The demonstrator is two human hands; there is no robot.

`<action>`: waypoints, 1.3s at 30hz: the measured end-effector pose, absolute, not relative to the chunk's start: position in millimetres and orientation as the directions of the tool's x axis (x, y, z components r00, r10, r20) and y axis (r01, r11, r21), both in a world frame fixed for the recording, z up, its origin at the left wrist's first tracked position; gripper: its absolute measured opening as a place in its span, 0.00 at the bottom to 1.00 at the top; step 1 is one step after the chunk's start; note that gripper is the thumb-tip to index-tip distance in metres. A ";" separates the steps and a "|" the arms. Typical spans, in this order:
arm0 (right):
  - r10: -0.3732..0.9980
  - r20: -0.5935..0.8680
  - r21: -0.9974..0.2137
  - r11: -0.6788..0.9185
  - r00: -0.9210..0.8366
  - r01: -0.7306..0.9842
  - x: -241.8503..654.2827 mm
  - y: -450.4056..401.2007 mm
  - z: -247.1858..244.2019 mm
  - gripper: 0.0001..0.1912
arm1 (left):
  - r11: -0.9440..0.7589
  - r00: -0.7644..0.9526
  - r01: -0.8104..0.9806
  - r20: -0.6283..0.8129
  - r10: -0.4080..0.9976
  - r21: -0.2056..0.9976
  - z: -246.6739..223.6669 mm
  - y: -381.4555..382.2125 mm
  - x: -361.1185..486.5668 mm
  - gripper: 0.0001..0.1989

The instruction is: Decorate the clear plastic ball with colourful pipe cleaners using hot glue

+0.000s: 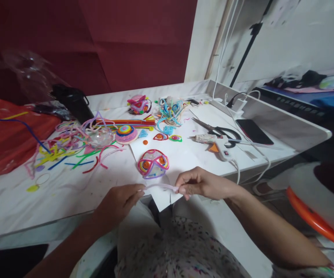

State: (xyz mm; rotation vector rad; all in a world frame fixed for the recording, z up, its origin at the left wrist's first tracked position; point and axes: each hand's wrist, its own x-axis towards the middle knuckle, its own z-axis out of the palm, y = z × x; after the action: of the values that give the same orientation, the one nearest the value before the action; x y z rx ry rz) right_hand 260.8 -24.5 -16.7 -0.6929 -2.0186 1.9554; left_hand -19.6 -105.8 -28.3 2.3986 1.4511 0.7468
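Note:
A pale pink pipe cleaner (pixel 161 186) stretches between my two hands, low over the table's front edge. My left hand (pixel 122 201) pinches one end of it, and my right hand (pixel 195 183) grips the other end between thumb and fingers. Just beyond lies a round mask-like piece (pixel 153 164) with coloured pipe-cleaner outlines and two orange eye shapes. It rests on white paper (pixel 181 154), whose corner hangs over the edge. Farther back are two small eye-shaped pieces (pixel 168 137) and an orange dot (pixel 145 142).
A glue gun (pixel 210 141), black-handled scissors (pixel 217 130) and a phone (pixel 254 131) lie at the right. Loose pipe cleaners (pixel 65 146) cover the left side, near a red bag (pixel 7 143) and a black bottle (pixel 71 101). A white cable (pixel 267 166) droops over the edge.

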 end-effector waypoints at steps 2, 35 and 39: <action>0.452 -0.142 -0.987 0.004 -0.880 0.162 266.8 -28.9 -20.2 0.19 | -0.456 0.345 0.745 0.304 0.888 0.487 -26.1 -102.9 -20.9 0.12; 0.535 -0.064 -0.961 0.196 -0.843 0.197 284.4 -39.3 -33.1 0.16 | -0.655 0.604 0.738 0.272 0.749 0.164 -30.3 -17.7 -32.8 0.29; 0.563 0.133 -0.881 0.443 -0.815 0.163 279.0 -41.9 -30.2 0.12 | -0.732 0.676 0.674 0.315 0.666 0.101 -24.6 -6.8 -30.4 0.30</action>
State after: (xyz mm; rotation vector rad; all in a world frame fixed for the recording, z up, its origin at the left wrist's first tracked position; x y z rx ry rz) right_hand 279.0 -41.9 -30.2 -0.6135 -2.2909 1.3333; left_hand -30.4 -6.8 -24.6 2.8973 1.1584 0.5290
